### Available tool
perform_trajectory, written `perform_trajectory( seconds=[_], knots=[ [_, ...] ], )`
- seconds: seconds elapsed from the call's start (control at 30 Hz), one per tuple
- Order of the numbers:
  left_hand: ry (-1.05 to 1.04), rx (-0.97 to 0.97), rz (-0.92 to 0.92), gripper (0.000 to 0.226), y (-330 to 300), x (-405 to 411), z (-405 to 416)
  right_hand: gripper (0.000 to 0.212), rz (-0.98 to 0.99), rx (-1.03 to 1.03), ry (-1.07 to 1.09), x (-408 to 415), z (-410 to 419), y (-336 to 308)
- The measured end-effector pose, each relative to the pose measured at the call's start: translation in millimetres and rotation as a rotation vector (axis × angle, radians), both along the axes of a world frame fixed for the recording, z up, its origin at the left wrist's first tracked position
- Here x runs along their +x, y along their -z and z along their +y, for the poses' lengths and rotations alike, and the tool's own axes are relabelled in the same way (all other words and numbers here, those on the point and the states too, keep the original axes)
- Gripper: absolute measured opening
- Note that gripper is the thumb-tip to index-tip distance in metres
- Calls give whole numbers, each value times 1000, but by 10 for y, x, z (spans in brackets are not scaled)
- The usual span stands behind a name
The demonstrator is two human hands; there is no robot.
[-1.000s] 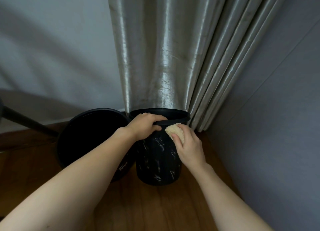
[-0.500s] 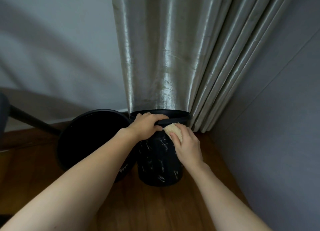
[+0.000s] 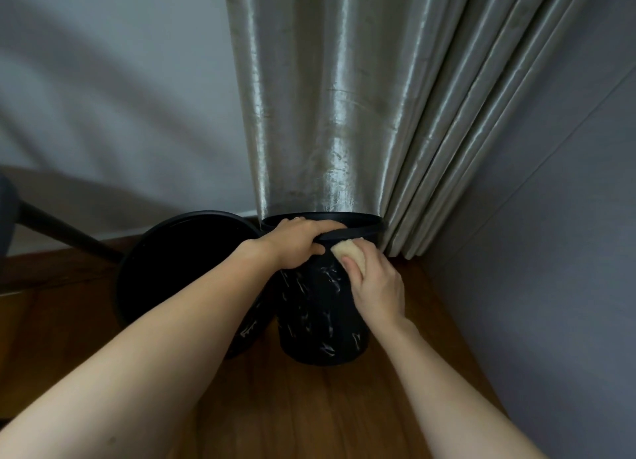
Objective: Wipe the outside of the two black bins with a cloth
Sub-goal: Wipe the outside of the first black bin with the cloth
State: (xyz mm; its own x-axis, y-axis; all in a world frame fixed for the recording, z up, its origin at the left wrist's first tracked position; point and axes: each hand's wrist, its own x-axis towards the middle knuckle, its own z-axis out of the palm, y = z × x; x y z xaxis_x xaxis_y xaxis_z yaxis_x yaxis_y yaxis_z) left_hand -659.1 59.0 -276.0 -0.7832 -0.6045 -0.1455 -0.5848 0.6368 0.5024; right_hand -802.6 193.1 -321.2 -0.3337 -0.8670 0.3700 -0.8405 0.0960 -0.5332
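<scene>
No brand, label or legible writing could be made out on either bin; the right black bin [image 3: 320, 321] was seen as a smooth, glossy tapered cylinder veined with white marble-like streaks, standing upright on the wooden plank floor [image 3: 309, 407]; its rolled rim was gripped by the left hand [image 3: 296, 243], fingers curled over the lip and thumb outside; a pale, nubbly cloth [image 3: 347, 252] was pinched in the right hand [image 3: 377, 283] and pressed against the outer wall just under the rim; the left black bin [image 3: 179, 269], wider and tilted so its dark round mouth faced the camera, was seen just beside the first, whether touching could not be told; a shiny pleated curtain [image 3: 344, 97] hung directly behind; a grey wall [image 3: 550, 252] closed in near the right side, leaving only a narrow strip of floor there; a dark slanted leg [image 3: 65, 233] crossed at left.
</scene>
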Motion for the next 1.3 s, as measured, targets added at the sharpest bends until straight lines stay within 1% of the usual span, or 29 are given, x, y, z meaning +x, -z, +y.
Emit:
perform_trajectory(
  seconds=[0.07, 0.17, 0.3, 0.37, 0.43, 0.5, 0.57, 0.63, 0.67, 0.73, 0.77, 0.83, 0.93, 1.07, 1.13, 1.23, 1.3],
  knots=[
    [5, 8, 58, 53, 13, 24, -13, 32, -23, -19, -34, 48, -47, -7],
    [-4, 85, 145, 44, 15, 53, -32, 32, -24, -49, -37, 66, -65, 43],
    [-5, 144, 160, 49, -2, 46, -80, 32, -18, -92, -39, 12, -79, 119],
    [-27, 146, 145, 54, 28, 55, -107, 36, 26, -92, -37, -17, -84, 151],
    [-55, 76, 107, 58, 69, 65, -108, 38, 78, -61, -30, -15, -70, 198],
    [-82, 25, 57, 59, 89, 69, -90, 37, 69, -54, -42, 11, -50, 245],
    [-84, 26, 44, 60, 83, 80, -84, 40, 39, -68, -90, 10, -45, 257],
    [-81, 22, 34, 55, 61, 97, -67, 42, 32, -68, -141, -9, -69, 231],
    [-86, 17, 35, 50, 63, 101, -60, 43, 28, -70, -151, -17, -89, 210],
    [-94, 7, 45, 39, 61, 108, -37, 43, 43, -101, -156, -33, -131, 183],
    [-101, 1, 39, 38, 63, 111, -29, 41, 61, -125, -161, -41, -149, 188],
    [-111, -10, 8, 42, 37, 111, -19, 35, 91, -154, -167, -63, -155, 216],
    [-119, -45, -41, 47, 20, 116, -18, 34, 129, -151, -169, -71, -81, 261],
    [-134, -81, -74, 48, 57, 127, -11, 33, 204, -124, -301, -85, -27, 290],
    [-130, -73, -80, 48, 62, 140, -19, 35, 214, -130, -322, -117, -90, 224],
    [-99, -48, -92, 50, 49, 146, -26, 40, 229, -144, -289, -125, -233, 93],
    [-95, -22, -89, 51, 43, 146, -36, 39, 236, -142, -299, -114, -254, 91]
  ],
)
